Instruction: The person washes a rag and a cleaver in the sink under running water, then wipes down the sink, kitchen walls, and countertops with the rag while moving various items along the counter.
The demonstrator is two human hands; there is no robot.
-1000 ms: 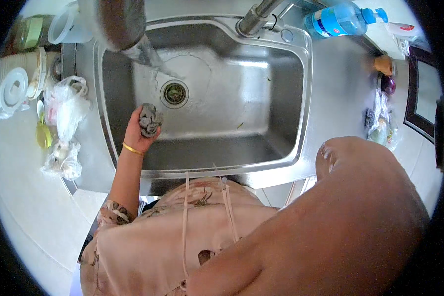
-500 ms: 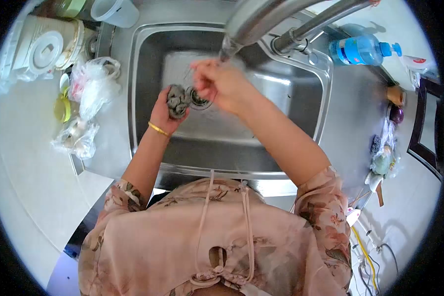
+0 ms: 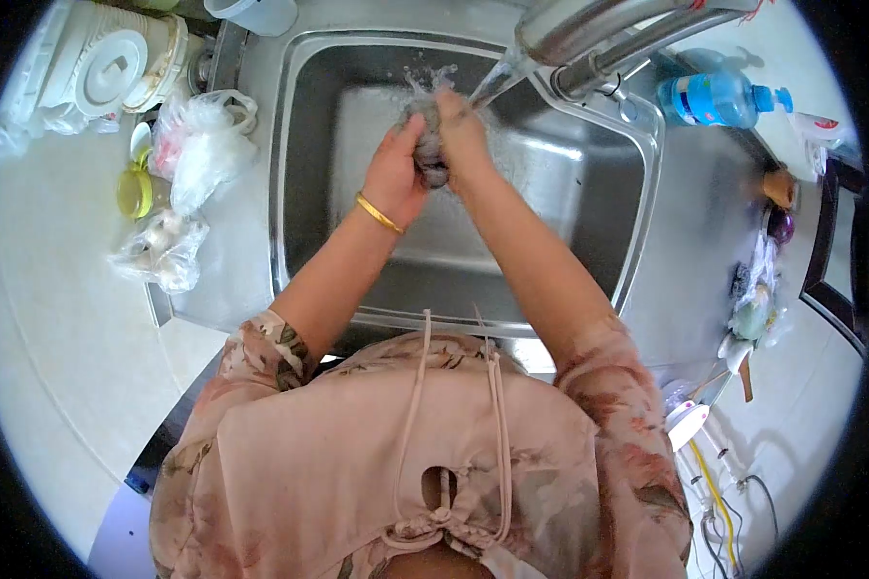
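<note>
A grey crumpled cloth (image 3: pixel 431 150) is bunched between my two hands over the sink (image 3: pixel 541 261). My left hand (image 3: pixel 396 159), with a gold bangle at its wrist, grips the cloth from the left. Against its right side, my right hand (image 3: pixel 464 145) presses with its fingers curled; they are somewhat blurred. A stream of water (image 3: pixel 497 81) runs from the faucet (image 3: pixel 574 34) and splashes around the cloth and my fingertips. My hands hide the drain.
A blue soap bottle (image 3: pixel 714 99) lies right of the faucet. White lidded tubs (image 3: pixel 111 72), a plastic bag (image 3: pixel 203 145) and a yellow-green jar (image 3: pixel 137 193) crowd the left counter. Wrapped vegetables (image 3: pixel 751 314) sit along the right edge.
Water now pours from the faucet. My right hand has come down from near the spout onto the cloth, and my left hand has carried the cloth up and right into the water.
</note>
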